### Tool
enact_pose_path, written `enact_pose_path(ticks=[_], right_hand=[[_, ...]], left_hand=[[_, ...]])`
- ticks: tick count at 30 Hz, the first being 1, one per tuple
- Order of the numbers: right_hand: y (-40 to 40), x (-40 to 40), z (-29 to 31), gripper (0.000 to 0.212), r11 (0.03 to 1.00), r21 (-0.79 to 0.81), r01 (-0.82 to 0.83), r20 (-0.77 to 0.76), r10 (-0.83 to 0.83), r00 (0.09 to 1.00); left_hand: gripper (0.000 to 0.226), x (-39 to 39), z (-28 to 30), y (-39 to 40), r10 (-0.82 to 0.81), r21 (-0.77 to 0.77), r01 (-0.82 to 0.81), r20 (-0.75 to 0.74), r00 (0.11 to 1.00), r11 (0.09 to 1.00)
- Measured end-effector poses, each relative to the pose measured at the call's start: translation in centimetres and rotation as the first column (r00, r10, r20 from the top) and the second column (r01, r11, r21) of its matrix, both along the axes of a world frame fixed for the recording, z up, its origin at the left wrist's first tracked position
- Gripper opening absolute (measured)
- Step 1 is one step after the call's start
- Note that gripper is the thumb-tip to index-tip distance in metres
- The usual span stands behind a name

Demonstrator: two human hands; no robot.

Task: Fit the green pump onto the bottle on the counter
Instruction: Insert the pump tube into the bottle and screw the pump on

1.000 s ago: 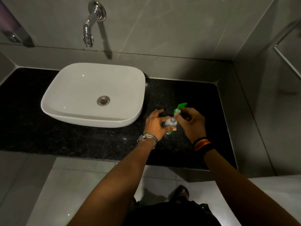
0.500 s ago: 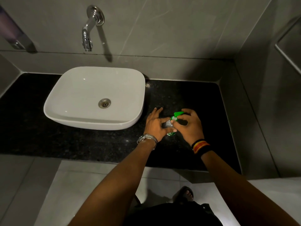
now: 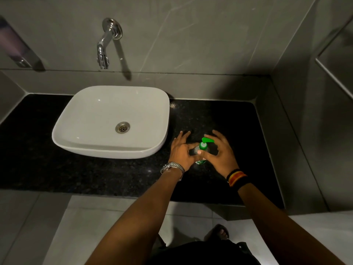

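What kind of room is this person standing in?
Most likely a bathroom or washroom. A white basin sits on a black stone counter beneath a wall-mounted chrome tap, with grey tiled walls around, and both hands work at a pump bottle beside the basin.

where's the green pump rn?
Head view: the green pump sits atop the bottle on the black counter, right of the white basin, between both hands.
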State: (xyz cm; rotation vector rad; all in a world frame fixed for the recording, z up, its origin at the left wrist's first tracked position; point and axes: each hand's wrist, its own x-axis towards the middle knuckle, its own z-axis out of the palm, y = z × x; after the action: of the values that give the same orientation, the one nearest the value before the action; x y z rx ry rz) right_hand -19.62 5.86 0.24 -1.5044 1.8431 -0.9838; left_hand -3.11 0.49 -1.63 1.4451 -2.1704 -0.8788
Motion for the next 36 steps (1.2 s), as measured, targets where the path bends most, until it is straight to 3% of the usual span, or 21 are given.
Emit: enact_pose_path(ticks=[4, 7, 11, 13, 15, 18, 21, 24, 26, 29, 33, 36], right_hand=[[-0.5, -0.2, 0.8, 0.029, 0.999, -0.036, 0.005, -0.161, -0.010, 0.987], [-1.1, 0.4, 1.7, 0.043, 0.993, 0.031, 0.110, -0.241, -0.099, 0.965], [-0.7, -0.3, 1.4, 0.049, 0.999, 0.011, -0.037, -0.136, 0.038, 0.990], [-0.6, -0.6, 1.3, 0.034, 0.996, -0.027, -0.086, -0.185, 0.079, 0.980], [-0.8, -0.5, 1.5, 0.025, 0.999, -0.041, -0.033, -0.205, 0.024, 0.978], [-1.3, -0.1, 1.9, 0.038, 0.998, -0.021, 0.062, -0.196, -0.065, 0.979], [-1.2, -0.5, 1.8, 0.045, 1.000, 0.011, -0.017, -0.140, 0.018, 0.990], [-1.0, -0.8, 1.6, 0.032, 0.994, -0.002, -0.108, -0.117, 0.107, 0.987], [-1.1, -0.5, 1.6, 0.025, 0.999, -0.014, -0.049, -0.121, 0.047, 0.991], [-1.4, 0.0, 1.6, 0.036, 0.995, 0.026, 0.098, -0.144, -0.093, 0.985], [-0.8, -0.5, 1.1, 0.032, 0.998, 0.066, -0.015, 0.062, 0.011, 0.998], [-0.7, -0.9, 1.0, 0.035, 0.999, 0.048, 0.000, 0.049, -0.002, 0.999]], left_hand=[[0.061, 0.0, 0.1, 0.1, 0.006, 0.024, -0.006, -0.005, 1.000, 1.000], [0.059, 0.0, 0.2, 0.0, 0.000, 0.029, 0.001, -0.008, 1.000, 1.000], [0.058, 0.0, 0.3, 0.1, -0.008, 0.028, 0.009, -0.008, 1.000, 1.000], [0.059, 0.0, 0.4, 0.2, -0.005, 0.023, 0.006, -0.009, 1.000, 1.000], [0.059, 0.0, 0.3, 0.2, -0.005, 0.008, 0.005, -0.010, 1.000, 1.000], [0.058, 0.0, 0.3, 0.1, -0.006, 0.012, 0.006, -0.001, 1.000, 1.000], [0.059, 0.0, 0.1, 0.0, -0.008, 0.014, 0.008, 0.006, 1.000, 1.000], [0.059, 0.0, 0.0, 0.1, -0.006, 0.002, 0.006, -0.004, 1.000, 1.000], [0.059, 0.1, -0.1, 0.0, -0.007, 0.004, 0.007, -0.005, 1.000, 1.000], [0.058, 0.0, -0.1, -0.1, -0.015, 0.012, 0.015, -0.001, 1.000, 1.000], [0.060, 0.1, -0.1, -0.1, -0.012, 0.015, 0.012, -0.020, 1.000, 1.000], [0.062, 0.0, -0.1, 0.0, -0.002, 0.003, 0.002, -0.011, 1.000, 1.000]])
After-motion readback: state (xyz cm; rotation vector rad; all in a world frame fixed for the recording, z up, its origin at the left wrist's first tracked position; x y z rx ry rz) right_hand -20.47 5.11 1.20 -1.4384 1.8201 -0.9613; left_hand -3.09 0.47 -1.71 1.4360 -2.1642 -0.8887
